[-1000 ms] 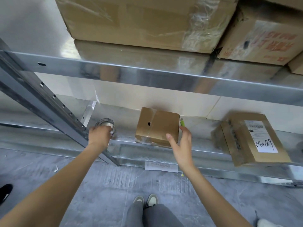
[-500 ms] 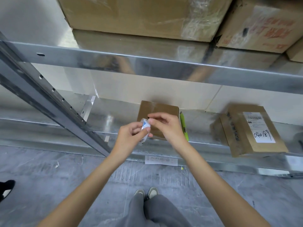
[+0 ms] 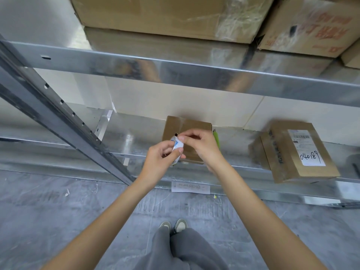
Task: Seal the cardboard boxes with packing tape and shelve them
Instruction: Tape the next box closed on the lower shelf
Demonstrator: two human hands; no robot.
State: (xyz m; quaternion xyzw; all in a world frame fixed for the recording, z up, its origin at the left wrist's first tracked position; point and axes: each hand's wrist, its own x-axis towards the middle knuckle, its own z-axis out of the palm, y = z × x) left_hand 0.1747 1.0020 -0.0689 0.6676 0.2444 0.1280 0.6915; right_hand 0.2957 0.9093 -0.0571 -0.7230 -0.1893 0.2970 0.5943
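My left hand [image 3: 162,159] grips a roll of clear packing tape [image 3: 176,146] with a white and blue core, held just in front of a small brown cardboard box [image 3: 187,125]. My right hand [image 3: 196,143] pinches the roll's upper edge with thumb and forefinger. The small box sits on the low metal shelf [image 3: 136,137], mostly hidden behind both hands. A green utility knife [image 3: 216,138] lies on the shelf right beside the box.
A second taped box with a white label reading 040189 [image 3: 298,151] sits at the shelf's right. Large cardboard boxes [image 3: 171,14] fill the shelf above. A slanted metal upright [image 3: 58,110] crosses the left. Grey floor, a paper slip [image 3: 191,188] and my shoes lie below.
My left hand lifted the tape roll from the shelf's left and brought it in front of the small box. My right hand left the box's side and now pinches the roll.
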